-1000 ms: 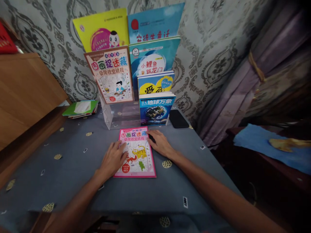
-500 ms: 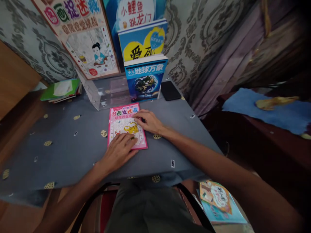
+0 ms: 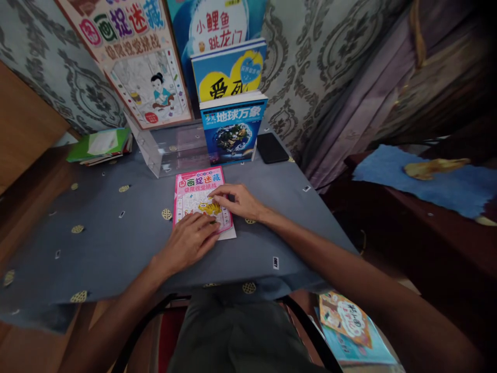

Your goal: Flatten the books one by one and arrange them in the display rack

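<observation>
Pink-bordered and lying flat on the grey-blue tablecloth [image 3: 128, 243], the picture book [image 3: 199, 196] sits beneath both hands: the left hand [image 3: 190, 238] covers its lower left part, and the right hand [image 3: 239, 201] reaches over its right edge. The hands are near each other with a small gap between them. The left is palm down, its fingers loosely stretched across the lower cover toward the right; the right has its wrist on the table side and its fingers bent, tips on the middle of the cover. Whether either hand pinches the cover, I cannot tell. The forearms come in from the lower corners. Big multicoloured characters run along the top of the cover, with a yellow striped tiger [image 3: 209, 208] drawn below, and white paper [image 3: 229, 234] shows past its lower right edge. Just beyond the book stands a clear plastic rack [image 3: 153, 155].
</observation>
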The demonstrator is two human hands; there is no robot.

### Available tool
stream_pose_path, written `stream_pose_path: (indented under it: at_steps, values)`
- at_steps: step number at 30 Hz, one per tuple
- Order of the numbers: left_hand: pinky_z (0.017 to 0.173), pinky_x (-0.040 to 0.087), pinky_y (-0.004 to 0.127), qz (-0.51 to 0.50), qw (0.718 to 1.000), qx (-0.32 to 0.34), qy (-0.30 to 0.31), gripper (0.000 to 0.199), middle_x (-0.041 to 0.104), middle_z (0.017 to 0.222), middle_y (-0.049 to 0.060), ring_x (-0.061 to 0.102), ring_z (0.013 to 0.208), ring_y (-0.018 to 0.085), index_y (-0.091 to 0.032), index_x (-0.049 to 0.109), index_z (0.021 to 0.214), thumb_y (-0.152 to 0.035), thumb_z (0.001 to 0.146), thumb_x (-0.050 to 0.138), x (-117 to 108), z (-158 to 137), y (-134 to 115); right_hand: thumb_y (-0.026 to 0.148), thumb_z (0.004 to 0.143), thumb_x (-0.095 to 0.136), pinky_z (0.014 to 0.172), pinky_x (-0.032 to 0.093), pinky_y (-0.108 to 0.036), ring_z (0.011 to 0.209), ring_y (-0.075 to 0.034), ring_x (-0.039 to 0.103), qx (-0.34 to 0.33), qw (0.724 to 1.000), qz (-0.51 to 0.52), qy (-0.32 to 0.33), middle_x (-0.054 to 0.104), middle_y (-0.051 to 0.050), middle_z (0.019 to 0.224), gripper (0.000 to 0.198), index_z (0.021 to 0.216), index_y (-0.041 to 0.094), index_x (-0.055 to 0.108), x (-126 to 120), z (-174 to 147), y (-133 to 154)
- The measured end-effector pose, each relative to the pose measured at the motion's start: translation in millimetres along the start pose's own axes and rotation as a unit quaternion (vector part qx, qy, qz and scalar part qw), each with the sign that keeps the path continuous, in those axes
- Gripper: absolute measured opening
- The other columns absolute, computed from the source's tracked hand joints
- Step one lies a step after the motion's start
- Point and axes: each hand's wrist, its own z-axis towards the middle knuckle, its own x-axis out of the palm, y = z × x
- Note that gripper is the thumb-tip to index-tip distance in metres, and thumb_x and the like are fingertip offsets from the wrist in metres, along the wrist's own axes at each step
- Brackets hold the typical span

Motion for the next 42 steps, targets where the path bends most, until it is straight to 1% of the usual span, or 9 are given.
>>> stream_pose_path:
  at_steps: [10,15,19,25,30,33,35,38,42]
  values:
    - [0.102,0.046,0.049,-0.011,1.000,-0.018,0.018,0.029,0.066,0.127,0.010,0.058,0.116,0.026,-0.019,0.064,0.123,-0.028,0.098,0.053,7,-8,-2,0.059,0.087,0.067,0.117,0.033,-0.052,0.142,-0.029,0.043,-0.025,0.982,-0.146,0.113,0.054,-0.014,0.148,0.067,0.142,0.022,0.055,3,-45,7]
    - [0.108,0.043,0.048,-0.042,0.998,-0.021,0.033,0.031,0.064,0.129,0.008,0.056,0.121,0.024,-0.022,0.062,0.127,-0.029,0.100,0.049,4,-11,5,0.064,0.090,0.060,0.121,0.025,-0.054,0.147,-0.029,0.036,-0.007,0.968,-0.209,0.140,0.045,-0.013,0.156,0.070,0.147,0.025,0.049,1,-57,7]
    - [0.104,0.045,0.044,-0.043,0.997,-0.059,0.011,0.031,0.064,0.129,0.009,0.055,0.121,0.024,-0.023,0.063,0.127,-0.030,0.100,0.048,7,-11,34,0.061,0.092,0.058,0.121,0.024,-0.053,0.148,-0.030,0.034,0.023,0.960,-0.231,0.154,0.042,-0.016,0.157,0.069,0.147,0.021,0.049,-1,-41,1]
    - [0.101,0.044,0.054,0.035,0.969,-0.243,-0.025,0.044,0.057,0.138,0.021,0.052,0.127,0.033,-0.015,0.056,0.134,-0.037,0.096,0.051,21,1,90,0.043,0.098,0.050,0.117,0.027,-0.055,0.150,-0.033,0.029,0.135,0.935,-0.315,0.093,0.037,-0.020,0.159,0.054,0.145,0.016,0.050,17,16,-10]
    - [0.101,0.044,0.055,-0.090,0.949,-0.283,-0.107,0.041,0.066,0.124,0.017,0.059,0.115,0.031,-0.014,0.059,0.127,-0.027,0.089,0.054,28,13,104,0.036,0.100,0.045,0.117,0.027,-0.055,0.151,-0.035,0.026,0.177,0.915,-0.362,0.026,0.038,-0.023,0.158,0.051,0.145,0.012,0.047,37,38,-13]
    - [0.096,0.050,0.046,-0.307,0.867,-0.321,-0.226,0.040,0.069,0.118,0.013,0.066,0.105,0.026,-0.016,0.060,0.120,-0.030,0.083,0.059,31,16,108,0.035,0.100,0.044,0.117,0.027,-0.053,0.150,-0.035,0.027,0.166,0.915,-0.367,0.012,0.038,-0.022,0.158,0.050,0.144,0.013,0.048,40,34,-15]
    - [0.085,0.056,0.040,-0.467,0.753,-0.372,-0.278,0.045,0.072,0.110,0.010,0.070,0.093,0.024,-0.017,0.059,0.117,-0.036,0.077,0.068,32,20,109,0.035,0.099,0.045,0.117,0.028,-0.052,0.150,-0.035,0.028,0.161,0.917,-0.365,0.005,0.040,-0.021,0.157,0.049,0.143,0.013,0.050,41,31,-18]
    - [0.075,0.059,0.038,-0.648,0.594,-0.411,-0.242,0.051,0.075,0.088,0.009,0.074,0.079,0.026,-0.015,0.062,0.105,-0.037,0.065,0.083,32,25,103,0.035,0.098,0.045,0.117,0.029,-0.053,0.149,-0.037,0.030,0.153,0.924,-0.350,-0.015,0.043,-0.020,0.155,0.049,0.142,0.015,0.052,40,29,-26]
    - [0.079,0.060,0.040,-0.746,0.513,-0.375,-0.199,0.048,0.078,0.088,0.013,0.076,0.085,0.030,-0.012,0.066,0.099,-0.034,0.063,0.089,28,29,90,0.042,0.096,0.046,0.119,0.029,-0.055,0.148,-0.038,0.032,0.148,0.946,-0.279,-0.067,0.040,-0.022,0.157,0.056,0.144,0.012,0.049,40,26,-38]
